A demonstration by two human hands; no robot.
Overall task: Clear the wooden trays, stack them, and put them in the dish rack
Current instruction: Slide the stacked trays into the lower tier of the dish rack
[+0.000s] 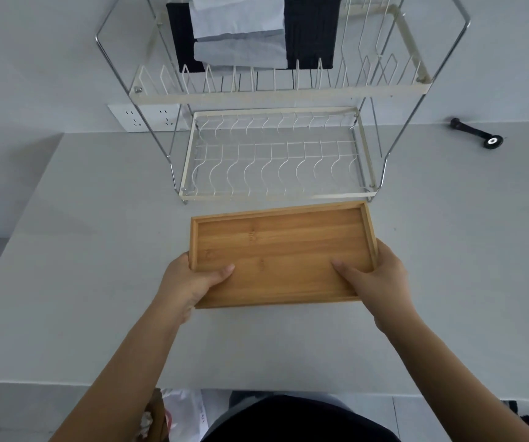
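Gripped at both short ends by left hand [190, 282] and right hand [381, 275] (thumbs inside), empty wooden tray [282, 250], best kept level toward the dish rack [276, 154] lower shelf.

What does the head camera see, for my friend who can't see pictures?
Two bare hands, left hand and right hand, hold an empty rectangular wooden tray above a grey table, before a white two-tier wire dish rack.

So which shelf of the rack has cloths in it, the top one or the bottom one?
The top shelf. Folded dark and pale grey cloths sit in it, behind its dividers. The bottom shelf, just beyond the wooden tray, shows only bare white wires.
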